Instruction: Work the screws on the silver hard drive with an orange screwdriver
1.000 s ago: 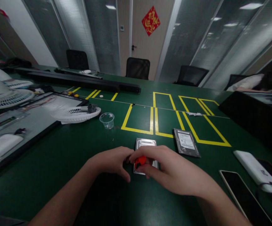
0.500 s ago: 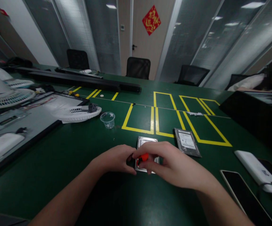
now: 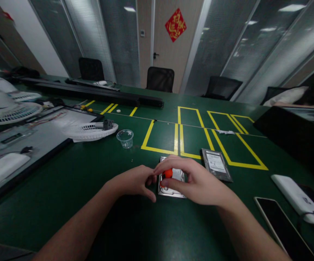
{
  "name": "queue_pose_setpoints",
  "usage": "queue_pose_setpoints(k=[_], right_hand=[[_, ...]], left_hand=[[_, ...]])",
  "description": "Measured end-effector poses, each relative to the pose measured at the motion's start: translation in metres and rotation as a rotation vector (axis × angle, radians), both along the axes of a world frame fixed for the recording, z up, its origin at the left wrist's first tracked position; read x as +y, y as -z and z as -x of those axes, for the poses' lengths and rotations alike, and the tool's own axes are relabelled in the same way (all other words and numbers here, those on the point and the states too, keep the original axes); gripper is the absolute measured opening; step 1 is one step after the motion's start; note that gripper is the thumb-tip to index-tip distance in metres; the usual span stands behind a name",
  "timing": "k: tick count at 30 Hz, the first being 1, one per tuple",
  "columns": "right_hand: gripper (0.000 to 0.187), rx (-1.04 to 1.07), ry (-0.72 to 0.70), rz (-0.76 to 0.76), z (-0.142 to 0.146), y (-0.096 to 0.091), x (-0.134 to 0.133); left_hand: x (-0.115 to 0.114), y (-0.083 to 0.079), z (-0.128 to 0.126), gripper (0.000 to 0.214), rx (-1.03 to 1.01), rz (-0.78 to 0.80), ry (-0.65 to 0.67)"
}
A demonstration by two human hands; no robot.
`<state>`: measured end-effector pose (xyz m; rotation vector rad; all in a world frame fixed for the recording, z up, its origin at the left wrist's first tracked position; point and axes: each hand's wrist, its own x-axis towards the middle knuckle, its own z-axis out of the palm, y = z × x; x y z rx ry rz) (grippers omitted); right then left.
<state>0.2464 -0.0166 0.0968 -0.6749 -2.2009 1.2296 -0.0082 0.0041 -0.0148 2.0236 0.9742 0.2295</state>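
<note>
Two hands meet over one hard drive (image 3: 173, 191) in the head view. It lies flat on the green tabletop (image 3: 91, 188), midway along the near edge and just short of the yellow tape boxes (image 3: 160, 149). The right hand (image 3: 200, 183) is closed on a small orange tool (image 3: 168, 173), probably a screwdriver, pinched between thumb and forefinger and held upright over the drive's left side; its tip is hidden. The left hand (image 3: 133, 181) is curled, its fingertips drawn together at the drive's left edge and touching or nearly touching the right forefinger; whether it grips anything cannot be told. The drive's shiny cover appears in place, so the work on it seems at an early or middle stage. Pale specks dot the tabletop beyond the left hand, too small to identify. A second hard drive (image 3: 216, 164) lies label-up to the right, on the tape line. A clear cup (image 3: 125, 138) and a white fan grille (image 3: 91, 131) sit toward the left edge; a phone (image 3: 282, 228) and a power bank (image 3: 298, 199) lie near the right corner.
</note>
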Motion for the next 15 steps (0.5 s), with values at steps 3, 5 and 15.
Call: queue_pose_setpoints(k=[3,5,15], right_hand=[[0.02,0.065,-0.054,0.131,0.0,0.007,0.004],[0.019,0.116,-0.096,0.212,0.001,0.011,0.006],[0.037,0.457,-0.091,0.518,0.023,0.046,0.006]], left_hand=[[0.0,-0.003,0.003,0.024,-0.038,-0.043,-0.001],[0.0,-0.003,0.002,0.013,-0.06,-0.079,-0.006],[0.003,0.003,-0.003,0.012,-0.106,-0.142,-0.031]])
